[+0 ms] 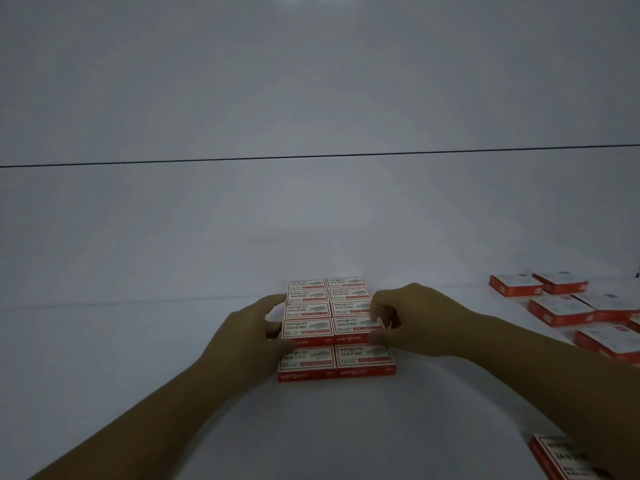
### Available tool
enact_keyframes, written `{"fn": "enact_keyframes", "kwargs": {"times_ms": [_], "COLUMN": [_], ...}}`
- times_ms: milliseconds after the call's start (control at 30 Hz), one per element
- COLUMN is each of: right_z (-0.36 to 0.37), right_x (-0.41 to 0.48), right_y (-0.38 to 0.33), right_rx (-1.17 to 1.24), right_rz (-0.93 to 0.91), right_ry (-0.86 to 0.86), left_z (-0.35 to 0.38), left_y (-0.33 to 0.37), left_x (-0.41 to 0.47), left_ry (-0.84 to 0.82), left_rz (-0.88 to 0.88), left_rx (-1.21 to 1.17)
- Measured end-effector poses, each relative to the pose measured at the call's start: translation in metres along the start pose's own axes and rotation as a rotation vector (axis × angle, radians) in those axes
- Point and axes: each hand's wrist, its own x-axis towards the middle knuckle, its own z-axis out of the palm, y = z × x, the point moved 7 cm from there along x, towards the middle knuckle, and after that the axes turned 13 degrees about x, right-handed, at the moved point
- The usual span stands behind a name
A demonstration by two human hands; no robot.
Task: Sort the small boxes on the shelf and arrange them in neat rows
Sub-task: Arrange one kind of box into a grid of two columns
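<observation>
Nearest, a stray box (561, 459) lies right of the two-column block (325, 306) on the shelf (138, 341) — left hand (252, 327) grips its left side, right hand (408, 317) pinches its second-row box (353, 327) — uneven squeezing could skew rows.

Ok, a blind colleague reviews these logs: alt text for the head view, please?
A person's left hand and right hand grip opposite sides of a two-column block of small red-and-white cardboard boxes on a white shelf. More loose boxes lie at right.
</observation>
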Motion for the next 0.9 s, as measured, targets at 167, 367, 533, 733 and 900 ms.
{"fn": "enact_keyframes", "kwargs": {"times_ms": [167,367,533,733,900], "right_z": [-0.002,0.002,0.008,0.007,0.008], "right_x": [-0.002,-0.003,-0.004,-0.002,-0.001], "right_y": [0.004,0.002,0.001,-0.003,0.0], "right_rx": [0.055,0.118,0.122,0.05,0.073], "right_rz": [0.034,0.092,0.152,0.157,0.168], "right_ry": [0.02,0.017,0.025,0.055,0.035], "left_z": [0.003,0.006,0.013,0.014,0.015], "left_y": [0.0,-0.003,-0.003,0.0,-0.001], "left_x": [0.002,0.002,0.004,0.006,0.008], "left_ry": [0.01,-0.007,-0.058,-0.07,-0.067], "left_rz": [-0.01,-0.04,-0.027,0.006,0.041], "left_rx": [0.012,-0.02,-0.054,-0.01,-0.022]}}
